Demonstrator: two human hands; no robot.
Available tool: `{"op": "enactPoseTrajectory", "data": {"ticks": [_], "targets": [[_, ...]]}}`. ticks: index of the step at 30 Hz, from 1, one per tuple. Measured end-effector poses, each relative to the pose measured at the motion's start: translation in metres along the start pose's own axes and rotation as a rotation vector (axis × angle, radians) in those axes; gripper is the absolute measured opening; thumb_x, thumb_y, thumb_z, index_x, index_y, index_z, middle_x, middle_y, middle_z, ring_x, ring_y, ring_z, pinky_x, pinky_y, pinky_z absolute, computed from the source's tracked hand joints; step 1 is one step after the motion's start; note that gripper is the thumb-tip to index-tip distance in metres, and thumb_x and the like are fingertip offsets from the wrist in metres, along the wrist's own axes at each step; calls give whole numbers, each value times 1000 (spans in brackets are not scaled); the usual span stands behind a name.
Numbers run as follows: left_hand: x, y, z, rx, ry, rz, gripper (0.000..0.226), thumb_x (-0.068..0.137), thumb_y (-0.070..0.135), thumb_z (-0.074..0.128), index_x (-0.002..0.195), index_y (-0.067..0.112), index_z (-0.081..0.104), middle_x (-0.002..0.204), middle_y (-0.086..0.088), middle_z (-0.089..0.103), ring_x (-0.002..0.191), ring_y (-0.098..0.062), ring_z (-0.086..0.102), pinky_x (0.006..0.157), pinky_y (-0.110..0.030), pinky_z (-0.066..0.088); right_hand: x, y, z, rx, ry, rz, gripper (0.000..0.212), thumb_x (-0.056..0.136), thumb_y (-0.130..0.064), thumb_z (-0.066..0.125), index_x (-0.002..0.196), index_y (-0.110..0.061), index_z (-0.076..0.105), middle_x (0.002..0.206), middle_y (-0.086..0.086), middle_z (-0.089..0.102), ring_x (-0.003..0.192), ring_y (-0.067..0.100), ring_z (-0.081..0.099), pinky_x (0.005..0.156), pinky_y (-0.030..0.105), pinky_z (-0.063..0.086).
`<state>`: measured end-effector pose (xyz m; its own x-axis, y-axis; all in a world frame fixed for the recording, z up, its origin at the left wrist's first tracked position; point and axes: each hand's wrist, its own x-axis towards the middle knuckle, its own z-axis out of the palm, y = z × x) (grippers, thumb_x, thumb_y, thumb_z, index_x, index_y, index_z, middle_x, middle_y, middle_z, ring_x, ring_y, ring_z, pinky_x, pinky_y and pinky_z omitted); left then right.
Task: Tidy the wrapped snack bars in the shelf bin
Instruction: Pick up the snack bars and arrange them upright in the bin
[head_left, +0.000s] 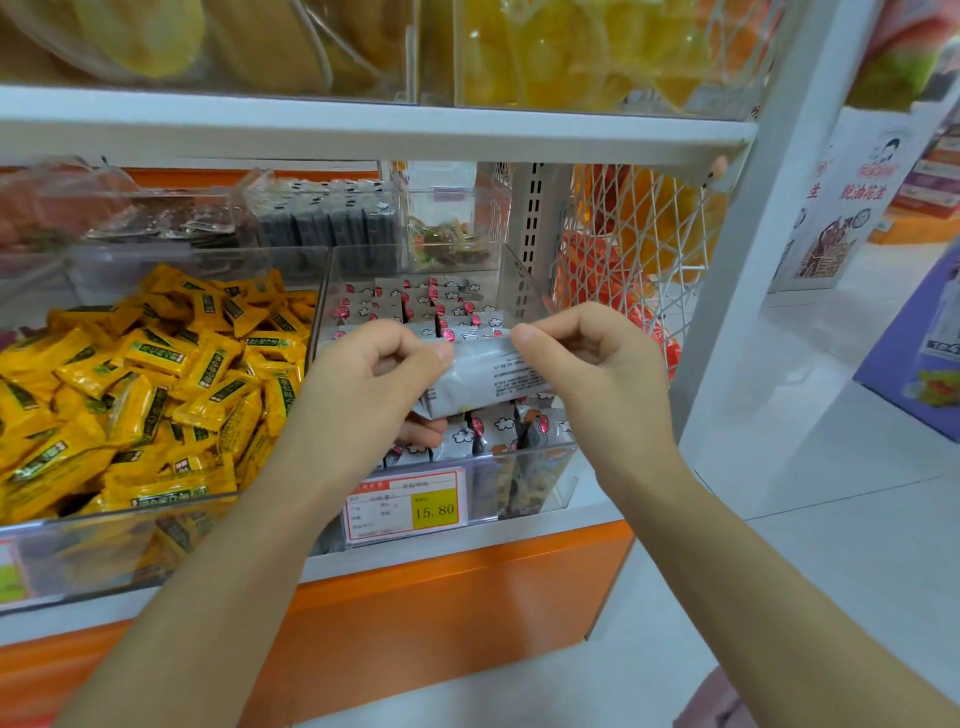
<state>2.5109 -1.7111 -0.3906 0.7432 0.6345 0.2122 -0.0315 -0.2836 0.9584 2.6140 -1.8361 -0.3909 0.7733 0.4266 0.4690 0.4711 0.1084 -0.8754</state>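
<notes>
A clear plastic shelf bin (540, 452) holds several white-wrapped snack bars (452, 306) with red marks, standing in rows. Over the middle of the bin I hold a small bundle of white wrapped bars (485, 371) lying sideways, printed side up. My left hand (374, 374) grips the bundle's left end, with the thumb on top and the fingers curled underneath. My right hand (587, 353) pinches the right end between thumb and curled fingers. More bars (498, 431) stand at the bin's front, below the bundle.
To the left, a bin of loose yellow-wrapped snacks (156, 379). Behind stand clear bins with dark packets (332, 218) and mixed sweets (447, 239). A price tag (408, 504) reading 15.80 hangs on the bin front. A white shelf (363, 130) runs overhead and a net of fruit (639, 234) hangs to the right.
</notes>
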Motion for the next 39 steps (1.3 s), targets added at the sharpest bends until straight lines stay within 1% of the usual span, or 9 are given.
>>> {"op": "enactPoseTrajectory", "data": {"ticks": [9,13,20,23,26,32,34,36,39], "targets": [[-3,2,3,98,-106,171,6,87,27,57,88,32,60,84,4,65,62,-12,68,56,-23,57,10,7,-8,177,43,211,27,82,-14,70,58,-11,58,66,9,59,65,21,59,61,38,56],[-4,1,2,267,-125,285,34,78,27,67,98,49,50,89,14,64,71,-4,65,64,-20,55,11,7,-10,238,40,243,29,87,-14,65,60,-6,56,67,9,62,63,17,67,54,35,58],[2,-5,1,167,-56,152,13,89,30,53,102,30,53,63,4,69,55,-11,66,55,-24,56,10,4,-9,337,-189,180,15,92,-13,55,94,-9,70,88,6,72,79,17,70,67,28,57],[3,-6,2,208,-17,137,24,89,38,49,107,24,55,55,4,66,43,-6,56,43,-16,45,10,6,-9,189,-266,90,17,91,-9,58,105,-8,67,100,9,71,90,23,68,70,32,58],[3,-6,5,223,24,144,31,90,39,48,115,21,53,50,3,62,37,-1,48,39,-13,38,15,7,-9,130,-203,95,14,90,-9,60,100,-3,67,96,16,70,83,26,68,68,35,59],[18,-3,3,170,161,112,38,94,22,48,132,15,43,92,2,66,48,1,56,41,-19,44,41,12,-12,69,86,151,24,79,-13,73,96,-10,57,92,8,63,70,19,71,72,36,58],[29,-1,4,371,205,151,34,94,17,48,128,15,50,104,-2,65,66,3,61,58,-22,53,48,14,-9,37,127,150,28,77,-15,75,93,-17,52,89,-1,54,75,20,69,75,40,56],[47,-2,7,642,166,196,30,93,15,47,121,12,58,118,-6,62,100,-14,60,89,-34,49,50,17,-6,-20,137,117,29,77,-18,74,95,-18,52,88,-4,49,83,16,67,78,41,56],[80,-7,16,1044,-74,86,32,97,32,37,99,7,57,112,-14,56,113,-31,48,99,-47,38,49,19,-3,-83,158,26,30,80,-22,72,101,-13,52,81,-9,47,60,-16,57,61,7,47]]}}
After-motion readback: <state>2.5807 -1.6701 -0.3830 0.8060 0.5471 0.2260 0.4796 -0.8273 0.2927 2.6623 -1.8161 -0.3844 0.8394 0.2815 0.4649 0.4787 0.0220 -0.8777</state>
